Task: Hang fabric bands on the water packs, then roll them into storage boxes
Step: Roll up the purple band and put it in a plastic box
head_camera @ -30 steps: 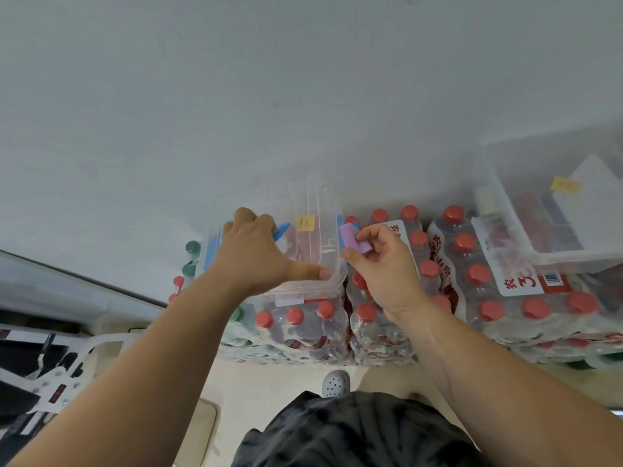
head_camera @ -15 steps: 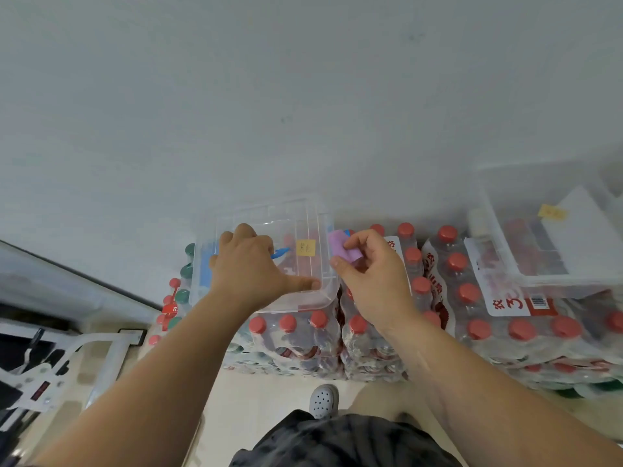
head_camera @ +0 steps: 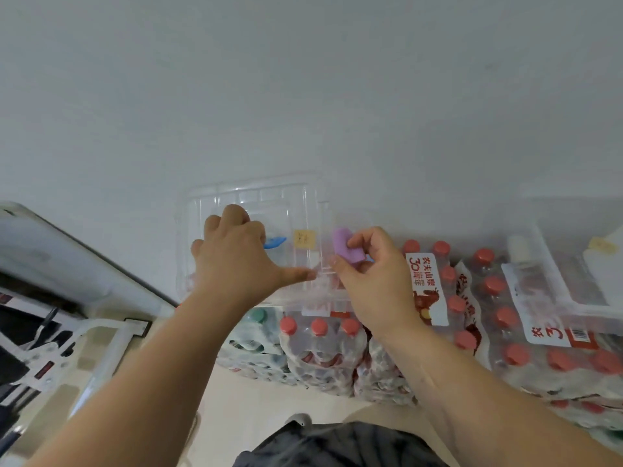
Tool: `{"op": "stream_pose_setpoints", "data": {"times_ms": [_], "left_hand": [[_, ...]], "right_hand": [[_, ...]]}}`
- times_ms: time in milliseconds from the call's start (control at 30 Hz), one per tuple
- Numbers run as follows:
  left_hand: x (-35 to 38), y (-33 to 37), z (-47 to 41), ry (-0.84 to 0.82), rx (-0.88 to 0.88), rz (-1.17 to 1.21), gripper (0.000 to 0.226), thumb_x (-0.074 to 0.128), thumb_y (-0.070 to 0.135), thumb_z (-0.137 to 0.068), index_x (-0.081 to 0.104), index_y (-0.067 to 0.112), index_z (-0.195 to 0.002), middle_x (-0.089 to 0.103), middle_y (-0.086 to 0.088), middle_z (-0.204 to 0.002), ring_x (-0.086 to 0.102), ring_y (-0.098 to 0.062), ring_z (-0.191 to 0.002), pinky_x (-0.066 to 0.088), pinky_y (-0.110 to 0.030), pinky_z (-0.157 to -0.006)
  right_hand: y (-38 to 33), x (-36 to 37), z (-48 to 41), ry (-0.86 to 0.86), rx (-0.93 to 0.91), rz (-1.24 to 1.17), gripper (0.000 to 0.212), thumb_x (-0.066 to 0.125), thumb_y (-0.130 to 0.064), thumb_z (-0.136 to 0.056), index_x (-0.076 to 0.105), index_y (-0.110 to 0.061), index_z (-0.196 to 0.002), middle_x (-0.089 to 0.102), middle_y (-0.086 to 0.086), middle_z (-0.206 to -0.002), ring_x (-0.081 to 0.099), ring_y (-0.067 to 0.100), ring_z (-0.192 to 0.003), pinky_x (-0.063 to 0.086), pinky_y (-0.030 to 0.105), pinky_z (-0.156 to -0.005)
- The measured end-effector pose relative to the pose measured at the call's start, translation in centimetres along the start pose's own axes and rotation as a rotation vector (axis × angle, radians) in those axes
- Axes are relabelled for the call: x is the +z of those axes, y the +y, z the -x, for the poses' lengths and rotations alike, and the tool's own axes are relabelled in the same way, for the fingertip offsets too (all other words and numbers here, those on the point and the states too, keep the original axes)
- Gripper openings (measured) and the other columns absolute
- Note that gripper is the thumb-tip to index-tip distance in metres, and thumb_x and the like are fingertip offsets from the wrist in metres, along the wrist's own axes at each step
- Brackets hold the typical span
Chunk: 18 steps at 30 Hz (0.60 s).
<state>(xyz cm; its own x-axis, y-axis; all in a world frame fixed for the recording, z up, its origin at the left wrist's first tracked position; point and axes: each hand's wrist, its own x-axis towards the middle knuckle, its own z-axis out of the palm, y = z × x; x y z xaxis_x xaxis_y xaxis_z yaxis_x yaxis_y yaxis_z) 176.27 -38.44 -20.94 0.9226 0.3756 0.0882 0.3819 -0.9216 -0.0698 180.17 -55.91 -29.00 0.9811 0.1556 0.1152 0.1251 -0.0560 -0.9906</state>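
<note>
Nearest, the shrink-wrapped water packs (head_camera: 320, 348) with red caps are stacked on the floor against the wall. A clear box (head_camera: 256, 197) sits on top of them at the left end of the stack. The left hand (head_camera: 236, 261) holds that box. Its fingers curl over the top from the near side and its thumb stretches along the near wall toward the right near corner. The right hand (head_camera: 374, 278) is just beside the box's right wall. Its grip is narrow, with thumb and fingertips pinching a small purple band (head_camera: 345, 246) already rolled into a tight cylinder.

The step in hand looks like putting the roll into the box. To do it well, the left hand should steady the box on the uneven caps. The right hand should carry the roll clear over the right wall and let go only once it is inside, since slack fabric would likely unwind. Room seems to lie beside the blue band (head_camera: 274, 242) inside, just past the left knuckles. Whether a lid covers the box I cannot tell.

The roll stands up out of the grip, its upper end free above the fingertips. It is about level with the box's yellow label (head_camera: 304, 238). Whether it touches the wall is unclear.
</note>
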Motion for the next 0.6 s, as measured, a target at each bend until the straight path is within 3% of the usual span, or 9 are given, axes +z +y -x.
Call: {"op": "stream_pose_setpoints", "data": {"times_ms": [200, 300, 333, 467, 600], "left_hand": [[1.7, -8.1, -0.3, -0.021, -0.042, 0.007, 0.086, 0.049, 0.102, -0.041, 0.052, 0.025, -0.08, 0.038, 0.009, -0.101, 0.039, -0.017, -0.095, 0.047, -0.04, -0.075], [3.0, -13.2, -0.8, -0.029, -0.054, 0.019, 0.085, 0.048, 0.102, -0.041, 0.049, 0.026, -0.078, 0.04, 0.01, -0.102, 0.04, -0.017, -0.094, 0.047, -0.04, -0.074], [3.3, -14.8, -1.0, -0.038, -0.057, 0.026, 0.086, 0.047, 0.102, -0.04, 0.05, 0.025, -0.078, 0.041, 0.01, -0.103, 0.04, -0.017, -0.094, 0.045, -0.039, -0.074], [4.9, -20.8, -2.3, -0.087, -0.069, 0.052, 0.088, 0.05, 0.102, -0.043, 0.055, 0.023, -0.082, 0.04, 0.01, -0.107, 0.04, -0.017, -0.096, 0.043, -0.039, -0.074], [7.5, -23.9, -3.9, -0.186, -0.048, 0.052, 0.096, 0.049, 0.103, -0.041, 0.062, 0.021, -0.09, 0.041, 0.009, -0.107, 0.041, -0.019, -0.099, 0.046, -0.043, -0.08]], "right_hand": [[-0.5, 7.7, 0.8, -0.074, 0.032, 0.102, 0.03, 0.079, -0.018, -0.083, 0.054, -0.034, -0.085, 0.065, 0.0, -0.087, 0.065, 0.031, -0.074, 0.06, 0.049, -0.073], [-1.0, 11.9, 1.4, -0.122, 0.016, 0.215, 0.03, 0.08, -0.017, -0.084, 0.054, -0.032, -0.083, 0.065, -0.009, -0.087, 0.059, 0.005, -0.071, 0.049, 0.015, -0.066], [-1.3, 13.1, 1.6, -0.137, 0.01, 0.254, 0.029, 0.079, -0.016, -0.085, 0.054, -0.031, -0.084, 0.064, -0.011, -0.086, 0.057, 0.0, -0.071, 0.044, 0.009, -0.062], [-1.6, 16.8, 1.9, -0.139, -0.026, 0.428, 0.025, 0.077, -0.016, -0.087, 0.055, -0.026, -0.087, 0.06, -0.014, -0.081, 0.054, -0.01, -0.07, 0.04, 0.007, -0.058], [-1.4, 18.3, 2.2, -0.091, -0.036, 0.55, 0.02, 0.077, -0.015, -0.088, 0.058, -0.02, -0.092, 0.064, -0.007, -0.088, 0.056, 0.005, -0.077, 0.041, 0.012, -0.061]]}}
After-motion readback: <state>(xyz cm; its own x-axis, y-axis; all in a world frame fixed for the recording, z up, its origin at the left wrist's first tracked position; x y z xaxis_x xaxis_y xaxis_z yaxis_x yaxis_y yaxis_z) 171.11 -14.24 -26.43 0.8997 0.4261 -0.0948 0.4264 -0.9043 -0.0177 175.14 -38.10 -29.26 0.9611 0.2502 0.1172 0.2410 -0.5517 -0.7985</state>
